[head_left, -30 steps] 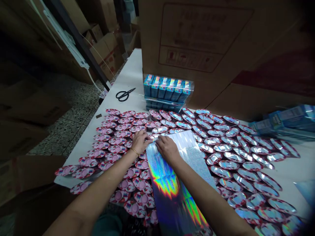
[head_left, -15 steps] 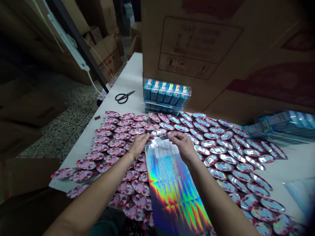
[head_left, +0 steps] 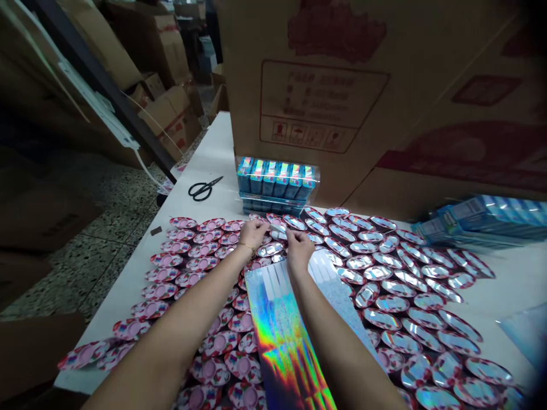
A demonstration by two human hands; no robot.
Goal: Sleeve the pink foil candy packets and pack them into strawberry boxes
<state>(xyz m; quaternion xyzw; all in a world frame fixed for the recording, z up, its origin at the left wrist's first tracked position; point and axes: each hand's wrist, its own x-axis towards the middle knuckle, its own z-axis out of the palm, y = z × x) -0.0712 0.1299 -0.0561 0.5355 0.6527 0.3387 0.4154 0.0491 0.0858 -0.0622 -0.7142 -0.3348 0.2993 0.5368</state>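
A narrow shiny strip (head_left: 277, 229) is stretched between my left hand (head_left: 253, 234) and my right hand (head_left: 299, 248), each pinching one end. Both hands hover over or touch the oval pieces; the exact gap cannot be seen. Beneath my right forearm lies a rainbow-coloured holographic sheet (head_left: 280, 333), with pale narrow strips near its top edge. Oval pieces with pink round centres (head_left: 203, 264) stand in rows to the left. On the right, similar ovals (head_left: 378, 273) have shiny, reflective tops.
Black scissors (head_left: 203, 189) lie on the white table (head_left: 209, 152). Blue packs in clear wrap (head_left: 276, 181) stand against a large cardboard box (head_left: 316, 51). More blue packs (head_left: 482, 219) sit at the right. A dark pole (head_left: 106, 80) with a white power strip rises at the left.
My hands have moved off the sheet's top edge to the ovals beyond it, now with a strip between them. My view has shifted, so the table appears lower.
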